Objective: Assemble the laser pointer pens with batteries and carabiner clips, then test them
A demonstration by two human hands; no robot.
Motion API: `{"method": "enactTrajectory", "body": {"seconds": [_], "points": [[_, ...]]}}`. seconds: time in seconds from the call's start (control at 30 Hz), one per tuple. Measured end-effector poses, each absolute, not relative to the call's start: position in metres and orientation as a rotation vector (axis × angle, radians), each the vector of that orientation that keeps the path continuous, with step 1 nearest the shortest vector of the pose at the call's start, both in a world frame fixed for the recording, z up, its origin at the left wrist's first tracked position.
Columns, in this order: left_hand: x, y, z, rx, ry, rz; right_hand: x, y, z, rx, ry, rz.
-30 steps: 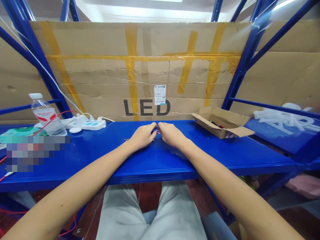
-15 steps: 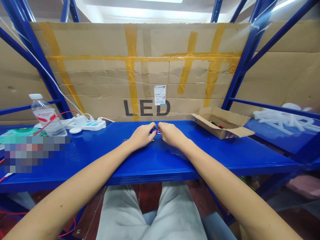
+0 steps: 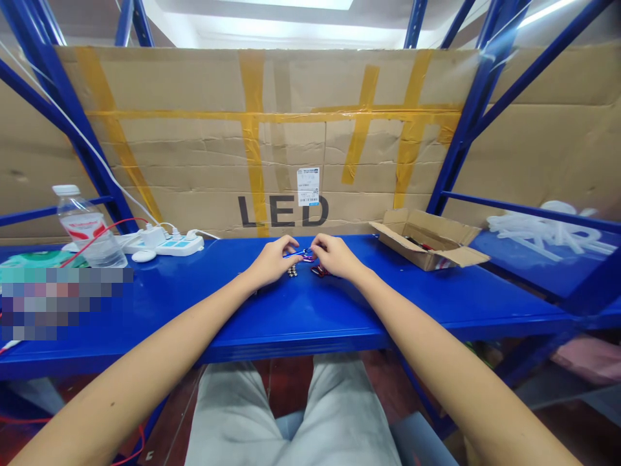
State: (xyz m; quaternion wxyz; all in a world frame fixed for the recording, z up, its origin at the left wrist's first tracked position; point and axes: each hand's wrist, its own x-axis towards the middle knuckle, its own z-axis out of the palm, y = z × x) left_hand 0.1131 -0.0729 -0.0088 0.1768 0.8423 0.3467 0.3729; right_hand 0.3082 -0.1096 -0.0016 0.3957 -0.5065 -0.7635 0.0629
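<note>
My left hand (image 3: 272, 264) rests above the blue tabletop, its thumb and fingers closed on a small, shiny blue piece (image 3: 293, 255), perhaps a metal clip. Opposite it, my right hand (image 3: 337, 256) is pinched at that piece's right end; its fingertips are partly hidden. A purple shiny piece (image 3: 307, 259) shows between the hands, too small to tell whether it is held. Several small silvery pieces (image 3: 292, 270) lie just below my left fingers. Red shiny pieces (image 3: 317, 271) lie under my right hand, partly covered by it.
An open cardboard box (image 3: 436, 259) with small items inside stands at right. On the left are a water bottle (image 3: 87, 226), a white power strip (image 3: 179, 246) and a red cable. A large cardboard sheet (image 3: 194, 162) closes off the back. Blue posts (image 3: 458, 149) flank the table (image 3: 194, 317).
My hands have drawn slightly apart, and the left fingers have lifted a little. The blue piece, the silvery pieces and the red pieces show more clearly. The view has shifted slightly.
</note>
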Motion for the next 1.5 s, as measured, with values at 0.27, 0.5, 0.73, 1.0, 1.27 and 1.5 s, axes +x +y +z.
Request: {"method": "enactTrajectory", "body": {"seconds": [0.27,0.5,0.73,1.0,1.27,1.5], "points": [[0.108,-0.069,0.003,1.991,0.952,1.126,0.311,-0.107,-0.002,-1.242,-1.812,0.523],[0.102,-0.07,0.011,1.953,0.771,1.19,0.309,-0.111,0.005,-1.111,-1.761,0.952],[0.109,-0.077,0.004,2.053,0.665,1.098,0.306,-0.118,0.008,-1.005,-1.771,1.174],[0.114,-0.08,0.004,2.024,0.589,1.185,0.304,-0.112,0.002,-0.934,-1.704,1.127],[0.114,-0.065,0.001,1.626,0.661,1.246,0.304,-0.108,0.0,-1.029,-1.661,0.972],[0.115,-0.07,0.004,1.491,0.689,1.165,0.303,-0.113,0.002,-1.01,-1.684,1.003]]}}
